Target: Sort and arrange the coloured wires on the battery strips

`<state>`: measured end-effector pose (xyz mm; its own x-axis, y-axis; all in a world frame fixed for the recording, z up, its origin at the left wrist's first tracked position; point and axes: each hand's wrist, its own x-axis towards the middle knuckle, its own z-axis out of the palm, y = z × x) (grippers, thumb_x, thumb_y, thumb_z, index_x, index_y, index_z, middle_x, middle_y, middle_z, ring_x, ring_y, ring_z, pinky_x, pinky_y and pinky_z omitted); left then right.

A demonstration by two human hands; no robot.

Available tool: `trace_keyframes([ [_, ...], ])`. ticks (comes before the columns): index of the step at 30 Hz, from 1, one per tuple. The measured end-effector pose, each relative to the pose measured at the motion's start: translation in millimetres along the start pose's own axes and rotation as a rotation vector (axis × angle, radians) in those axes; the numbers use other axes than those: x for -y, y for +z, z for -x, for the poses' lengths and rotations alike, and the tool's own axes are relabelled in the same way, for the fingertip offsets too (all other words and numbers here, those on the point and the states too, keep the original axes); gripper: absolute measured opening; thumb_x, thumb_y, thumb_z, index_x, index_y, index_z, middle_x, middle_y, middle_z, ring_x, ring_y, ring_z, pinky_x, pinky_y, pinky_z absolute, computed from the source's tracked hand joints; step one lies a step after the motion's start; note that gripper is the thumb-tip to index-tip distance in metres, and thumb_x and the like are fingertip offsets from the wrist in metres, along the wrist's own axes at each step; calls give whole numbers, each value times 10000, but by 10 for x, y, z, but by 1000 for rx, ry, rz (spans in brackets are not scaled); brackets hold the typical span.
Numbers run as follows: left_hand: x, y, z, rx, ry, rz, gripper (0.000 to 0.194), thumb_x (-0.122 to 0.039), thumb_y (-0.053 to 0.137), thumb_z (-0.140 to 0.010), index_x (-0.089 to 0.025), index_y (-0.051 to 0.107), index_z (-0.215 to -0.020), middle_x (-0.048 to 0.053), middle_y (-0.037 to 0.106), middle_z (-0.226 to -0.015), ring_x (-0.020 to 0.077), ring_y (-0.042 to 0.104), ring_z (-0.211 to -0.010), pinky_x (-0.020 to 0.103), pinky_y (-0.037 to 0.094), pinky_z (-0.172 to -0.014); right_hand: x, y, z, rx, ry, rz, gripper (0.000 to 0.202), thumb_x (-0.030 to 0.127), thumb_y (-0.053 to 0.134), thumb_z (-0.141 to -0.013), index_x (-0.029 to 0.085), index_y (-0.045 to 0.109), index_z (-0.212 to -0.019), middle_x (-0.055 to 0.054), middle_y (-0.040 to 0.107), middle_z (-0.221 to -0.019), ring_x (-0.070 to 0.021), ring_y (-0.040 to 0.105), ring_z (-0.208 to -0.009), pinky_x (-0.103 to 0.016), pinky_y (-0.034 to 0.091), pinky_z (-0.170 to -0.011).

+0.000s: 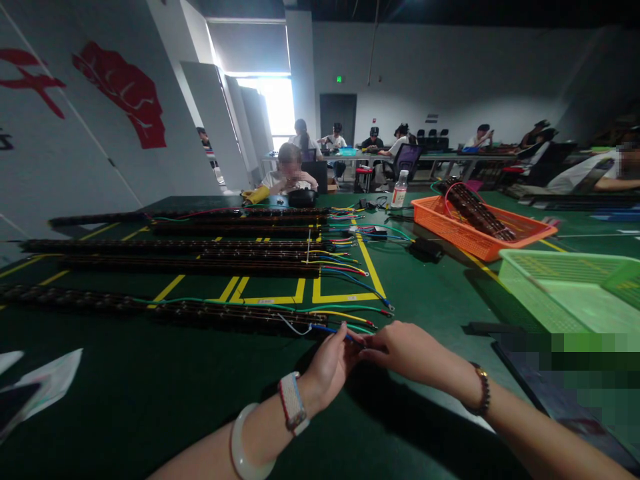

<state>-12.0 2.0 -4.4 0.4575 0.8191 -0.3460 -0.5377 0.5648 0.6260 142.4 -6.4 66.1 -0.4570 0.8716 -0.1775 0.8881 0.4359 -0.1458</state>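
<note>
A blue wire [326, 328] runs out from the right end of the nearest long dark cable bundle [210, 316]. My left hand [331, 365] is closed around that wire, thumb on top. At the wire's far end my right hand [411, 348] pinches, its fingertips meeting those of the left; the tip itself is hidden between them. Just beyond my fingers lie a yellow wire [345, 317] and a green wire [350, 309] with small end terminals. A loose white cable tie [293, 325] sticks out near the bundle's end.
More dark bundles [190, 265] lie parallel farther back across yellow tape. At right are an orange basket [450, 233] holding a bundle and a green basket [525, 287]. A bottle [399, 190] stands behind. A person [290, 170] sits across the table.
</note>
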Motion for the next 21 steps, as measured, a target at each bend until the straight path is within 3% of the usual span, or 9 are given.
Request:
trace_keyframes([
  [6,47,-27,-17,73,51,-8,290,-376,487,-880,-120,614,-830,93,671,-833,184,620,-844,334,445,-842,-9,14,-17,-58,63,37,306,394,442,-892,217,677,-810,-39,688,-716,-174,634,-620,-230,330,-496],
  [10,94,-5,13,136,44,-188,338,-438,511,-855,-122,623,-901,84,680,-786,195,634,-816,340,457,-811,-35,33,-61,-106,141,121,371,418,387,-910,195,664,-806,-70,686,-720,-192,645,-637,-244,383,-532],
  [15,115,7,56,216,-1,-491,471,-567,458,-826,-135,643,-858,80,681,-717,201,639,-717,330,472,-726,-14,95,-94,-74,102,169,316,333,393,-910,193,664,-823,-78,697,-741,-198,663,-668,-253,432,-578],
  [21,86,27,91,218,35,-566,577,-620,375,-830,-125,641,-704,74,651,-607,169,611,-586,308,476,-651,29,243,-123,10,58,184,296,262,417,-890,172,674,-774,-101,699,-746,-213,666,-644,-263,455,-572],
])
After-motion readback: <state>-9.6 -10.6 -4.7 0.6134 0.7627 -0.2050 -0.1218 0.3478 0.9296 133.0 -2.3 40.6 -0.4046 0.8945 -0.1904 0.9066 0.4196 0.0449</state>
